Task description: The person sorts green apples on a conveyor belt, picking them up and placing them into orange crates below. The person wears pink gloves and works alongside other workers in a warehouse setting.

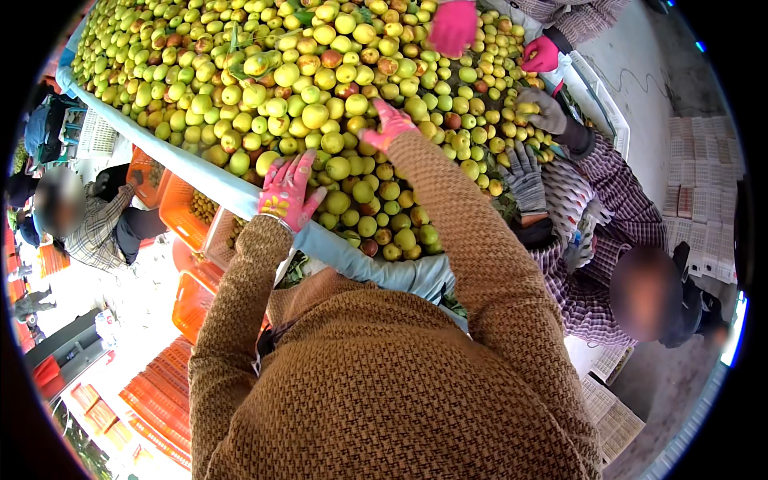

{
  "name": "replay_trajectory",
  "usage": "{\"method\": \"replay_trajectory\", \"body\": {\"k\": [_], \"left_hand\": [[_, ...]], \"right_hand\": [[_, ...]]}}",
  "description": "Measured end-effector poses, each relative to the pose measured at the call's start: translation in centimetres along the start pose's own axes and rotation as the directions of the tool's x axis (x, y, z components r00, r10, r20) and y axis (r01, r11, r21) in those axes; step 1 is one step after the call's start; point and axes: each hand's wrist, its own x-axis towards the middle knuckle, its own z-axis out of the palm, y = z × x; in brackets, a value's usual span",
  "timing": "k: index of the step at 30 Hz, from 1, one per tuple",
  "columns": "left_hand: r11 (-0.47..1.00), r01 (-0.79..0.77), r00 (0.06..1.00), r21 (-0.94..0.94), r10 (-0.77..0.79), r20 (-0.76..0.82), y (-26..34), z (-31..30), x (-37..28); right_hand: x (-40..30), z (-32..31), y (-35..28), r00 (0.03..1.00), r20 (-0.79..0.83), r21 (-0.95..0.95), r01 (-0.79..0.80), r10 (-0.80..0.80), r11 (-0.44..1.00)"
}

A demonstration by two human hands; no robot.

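A broad heap of green, yellow and reddish jujube-like fruits (312,114) fills a large bin with a pale blue cloth-covered rim (180,165). My left hand (287,193), in a pink glove with a yellow flower print, rests at the near left rim with its fingers apart over the edge fruits. In a matching pink glove, my right hand (391,127) reaches over the middle of the heap, thumb and fingers spread around fruits. Whether it grips one of them I cannot tell. A few green leaves (246,69) lie among the fruits.
To the right, a person in a checked top has grey-gloved hands (525,177) at the heap. Another person's pink-gloved hands (454,29) are at the far right side. Orange crates (180,210) with small fruits stand left of the bin, near a seated person. White crates (699,180) are stacked at right.
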Motion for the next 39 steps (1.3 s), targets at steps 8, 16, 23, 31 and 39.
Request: {"method": "replay_trajectory", "body": {"k": [8,16,23,31,39], "left_hand": [[0.989,0.076,0.986,-0.126,-0.056,0.154,4.5,2.2,2.3],[0.952,-0.238,0.929,-0.191,0.281,0.241,12.0,6.4,-0.1],[0.83,-0.338,0.827,-0.444,0.487,0.281,11.0,5.0,-1.7],[0.572,0.169,0.98,-0.803,-0.181,0.078,-0.2,-0.6,-2.5],[0.937,0.092,0.995,0.336,-0.098,0.001,-6.7,-0.7,0.2]], "right_hand": [[-6.1,1.5,2.5,0.942,0.009,-0.294,0.322,-0.334,0.9],[-11.8,3.8,12.6,0.933,-0.225,-0.23,0.23,-0.282,0.946],[-15.3,5.4,17.6,0.942,-0.321,0.049,0.121,-0.099,0.991],[-19.8,6.6,15.3,0.949,-0.31,0.003,0.065,-0.061,0.998],[-16.3,4.0,10.7,0.947,-0.319,0.267,0.133,-0.043,0.954]]}}
